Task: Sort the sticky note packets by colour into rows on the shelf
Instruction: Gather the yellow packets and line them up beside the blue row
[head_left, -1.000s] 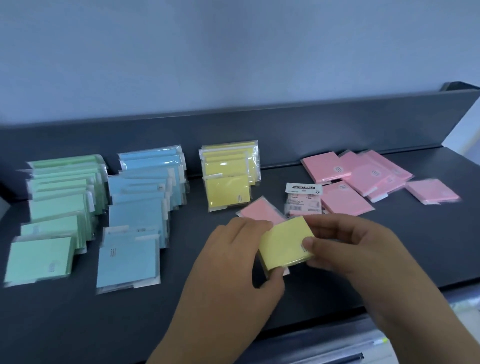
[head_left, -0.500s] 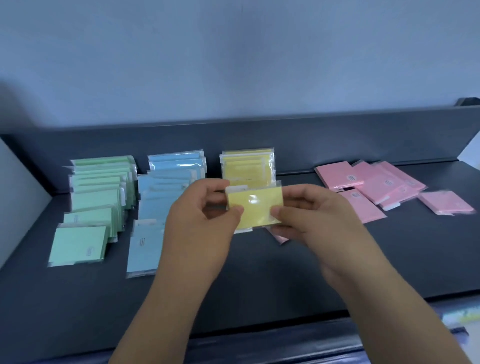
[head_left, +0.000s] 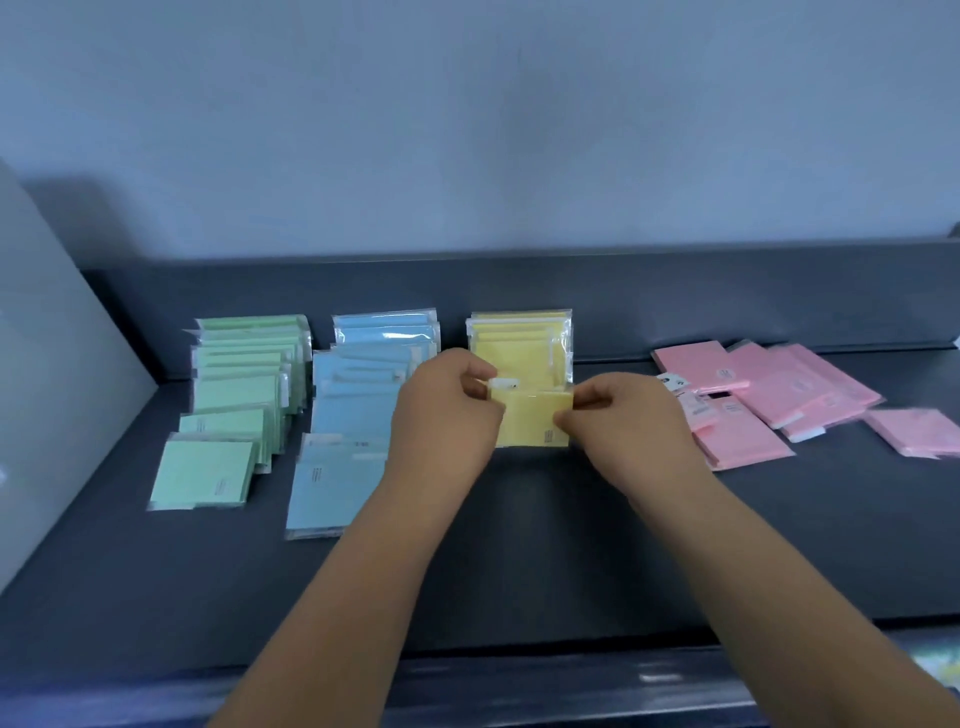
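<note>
A yellow sticky note packet (head_left: 530, 423) is pinched at its left edge by my left hand (head_left: 441, 415) and at its right edge by my right hand (head_left: 623, 421). It sits at the front end of the yellow row (head_left: 519, 338) on the dark shelf (head_left: 519, 561). To the left run a blue row (head_left: 358, 410) and a green row (head_left: 239, 395), each of several overlapping packets. Loose pink packets (head_left: 758, 395) lie scattered to the right, partly hidden behind my right hand.
A raised dark back ledge (head_left: 675, 301) runs behind the rows below a pale wall. A light side panel (head_left: 47, 364) closes the shelf's left end. One pink packet (head_left: 914, 431) lies apart at the far right. The shelf's front edge (head_left: 519, 670) is near me.
Both hands carried the yellow packet from the front of the shelf up and back, then lowered it at the front of the yellow row. The camera view shifted left.
</note>
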